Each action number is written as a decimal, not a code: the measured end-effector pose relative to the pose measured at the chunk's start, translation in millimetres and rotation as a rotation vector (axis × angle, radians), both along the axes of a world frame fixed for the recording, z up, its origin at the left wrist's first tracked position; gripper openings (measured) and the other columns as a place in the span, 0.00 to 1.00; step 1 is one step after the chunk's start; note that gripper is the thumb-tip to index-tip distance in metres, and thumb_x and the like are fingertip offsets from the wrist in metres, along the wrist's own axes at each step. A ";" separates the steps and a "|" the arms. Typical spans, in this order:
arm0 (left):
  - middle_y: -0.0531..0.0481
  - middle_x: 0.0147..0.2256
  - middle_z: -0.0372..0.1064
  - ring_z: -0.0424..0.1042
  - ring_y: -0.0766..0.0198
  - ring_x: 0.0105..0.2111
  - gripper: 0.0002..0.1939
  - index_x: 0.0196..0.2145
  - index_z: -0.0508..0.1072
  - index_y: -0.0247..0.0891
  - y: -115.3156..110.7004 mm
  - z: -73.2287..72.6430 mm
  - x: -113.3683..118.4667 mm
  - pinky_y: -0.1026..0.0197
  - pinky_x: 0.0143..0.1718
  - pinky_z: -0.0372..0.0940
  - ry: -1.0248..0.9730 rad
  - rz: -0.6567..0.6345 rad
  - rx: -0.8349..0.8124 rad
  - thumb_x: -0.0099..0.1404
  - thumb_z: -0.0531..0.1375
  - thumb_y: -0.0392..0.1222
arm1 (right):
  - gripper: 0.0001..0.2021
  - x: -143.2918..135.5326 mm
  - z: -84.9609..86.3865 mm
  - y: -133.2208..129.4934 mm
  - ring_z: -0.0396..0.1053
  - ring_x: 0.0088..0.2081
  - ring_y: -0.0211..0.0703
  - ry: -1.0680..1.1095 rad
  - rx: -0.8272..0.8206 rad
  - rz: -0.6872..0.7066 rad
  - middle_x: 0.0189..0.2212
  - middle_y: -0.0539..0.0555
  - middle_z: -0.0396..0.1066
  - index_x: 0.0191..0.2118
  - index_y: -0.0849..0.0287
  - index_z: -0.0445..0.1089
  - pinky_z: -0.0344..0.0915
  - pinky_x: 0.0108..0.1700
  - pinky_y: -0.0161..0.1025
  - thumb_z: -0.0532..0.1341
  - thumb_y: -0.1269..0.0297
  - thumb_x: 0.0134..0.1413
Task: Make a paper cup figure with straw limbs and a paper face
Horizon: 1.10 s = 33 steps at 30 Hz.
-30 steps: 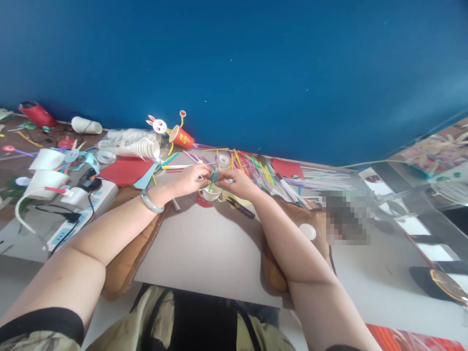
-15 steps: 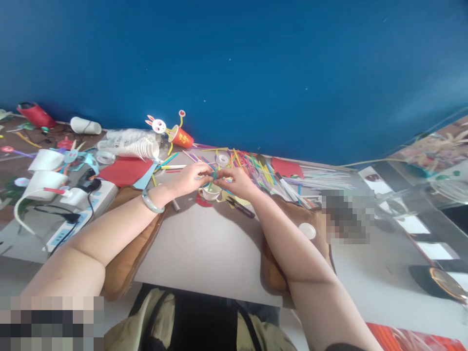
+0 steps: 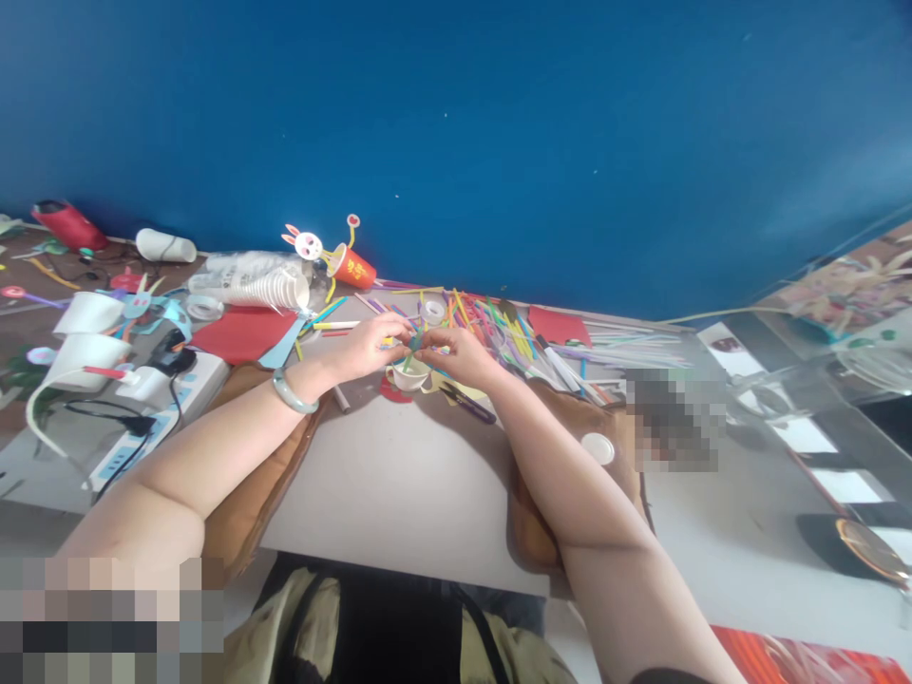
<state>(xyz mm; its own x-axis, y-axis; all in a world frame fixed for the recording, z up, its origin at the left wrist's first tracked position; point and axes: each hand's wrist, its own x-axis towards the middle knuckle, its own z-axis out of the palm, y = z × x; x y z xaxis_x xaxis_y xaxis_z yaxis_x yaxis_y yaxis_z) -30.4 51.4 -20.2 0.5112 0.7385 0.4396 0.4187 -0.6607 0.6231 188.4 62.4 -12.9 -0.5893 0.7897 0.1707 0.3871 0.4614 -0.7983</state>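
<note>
My left hand (image 3: 377, 346) and my right hand (image 3: 456, 352) meet at the middle of the table, fingers pinched from both sides on a small green strip (image 3: 413, 348), perhaps a pipe cleaner or straw. Its lower end reaches down toward a white paper cup (image 3: 408, 379), which stands just below my fingertips. A red paper piece (image 3: 394, 392) lies under or beside the cup's left side. Right of the cup is a pair of dark-handled scissors (image 3: 470, 404), lying partly over pale yellow paper (image 3: 484, 396). The exact grip is partly hidden by my fingers.
Many coloured strips (image 3: 523, 344) lie along the blue wall. At the left are stacked cups (image 3: 275, 287), red paper (image 3: 246, 332) and a power strip (image 3: 192, 389) with cables. A red cup with a rabbit face (image 3: 356, 267) leans back. Brown cushions (image 3: 534, 513) sit under my forearms.
Both hands stay at nearly the same place above the cup. The fingers shift slightly around the green strip, and its lower part shows a little more plainly.
</note>
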 end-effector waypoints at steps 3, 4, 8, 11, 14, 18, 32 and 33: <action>0.42 0.45 0.74 0.73 0.56 0.48 0.06 0.38 0.76 0.37 -0.7 2.8 -0.6 0.54 0.52 0.67 0.041 -0.020 0.017 0.68 0.62 0.42 | 0.10 -0.1 1.1 -0.8 0.68 0.35 0.41 -0.025 0.015 0.009 0.29 0.50 0.73 0.30 0.60 0.72 0.60 0.40 0.37 0.62 0.59 0.55; 0.42 0.46 0.74 0.73 0.56 0.49 0.07 0.38 0.76 0.37 -0.8 3.1 -0.8 0.54 0.52 0.67 0.053 -0.022 0.029 0.68 0.61 0.42 | 0.10 -0.2 1.4 -1.0 0.68 0.35 0.41 -0.035 0.023 0.005 0.29 0.50 0.73 0.30 0.60 0.73 0.60 0.40 0.37 0.62 0.59 0.55; 0.41 0.48 0.73 0.73 0.55 0.50 0.10 0.39 0.77 0.37 1.2 -0.3 -2.9 0.53 0.53 0.68 0.079 -0.018 0.050 0.70 0.60 0.45 | 0.09 0.3 0.9 0.1 0.70 0.35 0.42 -0.062 0.055 -0.030 0.31 0.51 0.75 0.32 0.60 0.74 0.61 0.40 0.38 0.61 0.61 0.55; 0.41 0.48 0.74 0.73 0.55 0.50 0.14 0.40 0.78 0.37 4.5 -4.1 -5.5 0.54 0.54 0.68 0.079 -0.031 -0.004 0.71 0.58 0.49 | 0.07 1.6 0.0 1.9 0.73 0.36 0.44 -0.041 0.057 -0.041 0.32 0.53 0.78 0.32 0.60 0.75 0.64 0.43 0.39 0.62 0.62 0.54; 0.41 0.47 0.74 0.74 0.55 0.49 0.17 0.40 0.79 0.37 7.2 -5.6 -8.0 0.54 0.53 0.69 0.075 -0.035 -0.079 0.72 0.55 0.51 | 0.06 2.6 -0.1 2.7 0.75 0.39 0.47 -0.027 0.046 -0.054 0.35 0.55 0.79 0.33 0.60 0.76 0.66 0.47 0.42 0.64 0.64 0.53; 0.40 0.48 0.75 0.75 0.55 0.49 0.17 0.38 0.79 0.36 7.3 -3.9 -9.2 0.54 0.53 0.69 0.088 -0.029 -0.135 0.70 0.56 0.51 | 0.05 3.8 2.2 2.4 0.77 0.42 0.49 -0.037 0.052 -0.072 0.37 0.56 0.81 0.34 0.59 0.78 0.67 0.49 0.43 0.64 0.65 0.52; 0.44 0.45 0.77 0.76 0.55 0.46 0.05 0.32 0.77 0.37 0.4 3.3 -3.1 0.57 0.49 0.70 0.151 0.004 -0.130 0.60 0.62 0.39 | 0.09 3.2 6.7 -1.4 0.76 0.45 0.48 -0.041 0.021 -0.071 0.40 0.55 0.81 0.35 0.59 0.78 0.67 0.51 0.43 0.63 0.70 0.46; 0.45 0.44 0.77 0.76 0.56 0.45 0.04 0.32 0.77 0.37 0.3 3.2 -2.8 0.58 0.48 0.70 0.151 0.004 -0.133 0.60 0.61 0.38 | 0.09 1.7 5.6 -2.4 0.76 0.45 0.48 -0.053 0.018 -0.075 0.40 0.55 0.80 0.35 0.59 0.78 0.67 0.50 0.42 0.64 0.70 0.45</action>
<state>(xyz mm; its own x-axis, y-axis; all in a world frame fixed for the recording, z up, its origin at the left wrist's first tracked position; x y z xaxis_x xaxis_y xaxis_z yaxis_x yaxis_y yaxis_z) -33.2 51.7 -17.0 0.5608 0.7872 0.2565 0.5162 -0.5747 0.6351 190.0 60.0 -7.4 -0.5369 0.8291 0.1557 0.4628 0.4438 -0.7674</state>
